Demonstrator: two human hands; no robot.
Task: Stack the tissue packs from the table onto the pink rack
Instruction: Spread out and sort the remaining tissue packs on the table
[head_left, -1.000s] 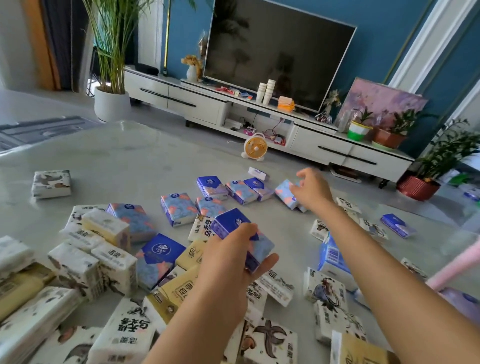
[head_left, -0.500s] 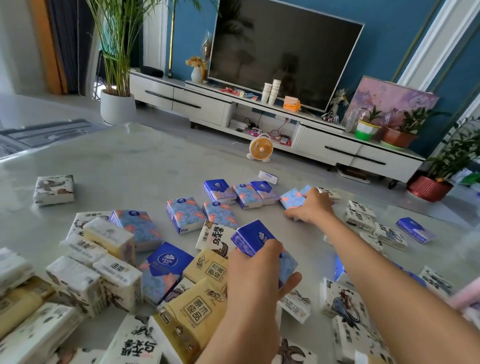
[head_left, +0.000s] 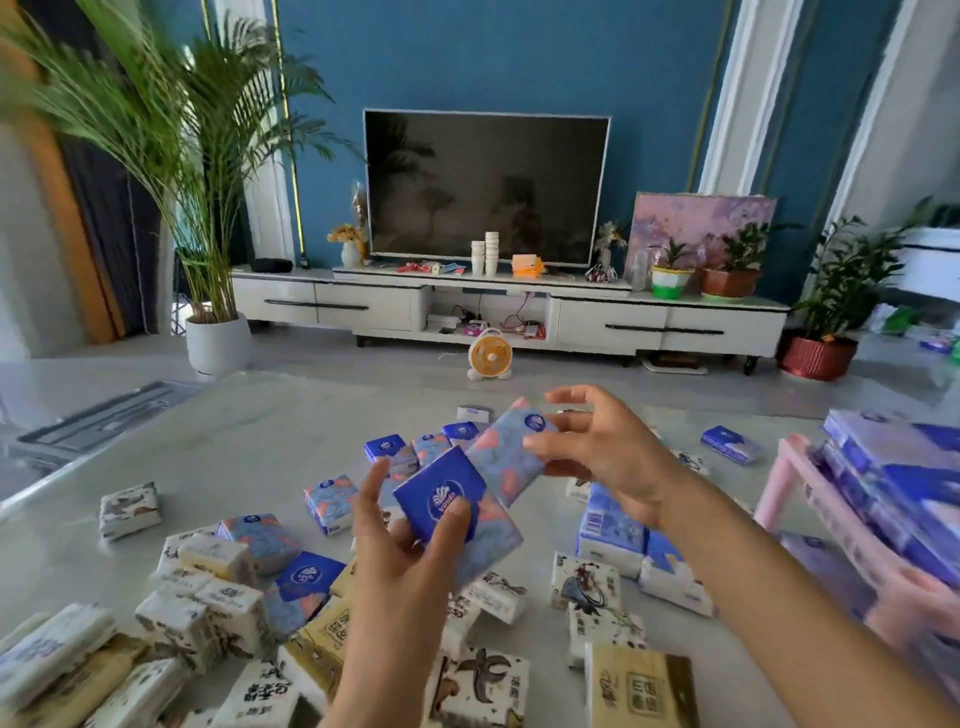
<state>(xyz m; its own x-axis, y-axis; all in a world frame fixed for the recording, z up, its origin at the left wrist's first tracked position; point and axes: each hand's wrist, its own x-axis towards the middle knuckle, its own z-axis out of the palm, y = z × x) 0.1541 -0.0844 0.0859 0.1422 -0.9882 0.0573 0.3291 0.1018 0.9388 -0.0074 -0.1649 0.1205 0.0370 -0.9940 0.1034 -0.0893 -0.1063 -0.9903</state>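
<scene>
My left hand (head_left: 402, 540) grips a dark blue tissue pack (head_left: 441, 501) above the middle of the table. My right hand (head_left: 602, 452) pinches a light blue floral tissue pack (head_left: 506, 452) just beyond it, and the two packs overlap in the air. Many more tissue packs lie scattered on the grey table (head_left: 234, 441), among them a white patterned pack (head_left: 129, 510) at the left and a blue pack (head_left: 731, 444) at the far right. The pink rack (head_left: 779, 493) stands at the right edge with several blue packs (head_left: 898, 473) stacked on it.
White and yellow packs (head_left: 641, 686) crowd the table's near edge. Beyond the table stand a small orange fan (head_left: 488, 358) on the floor, a white TV cabinet (head_left: 509, 306), a potted palm (head_left: 218, 343) at the left and a red plant pot (head_left: 818, 358) at the right.
My right hand picked the floral pack up off the far table and brought it back beside the left hand's pack. The view lifted and turned right, bringing the pink rack into sight.
</scene>
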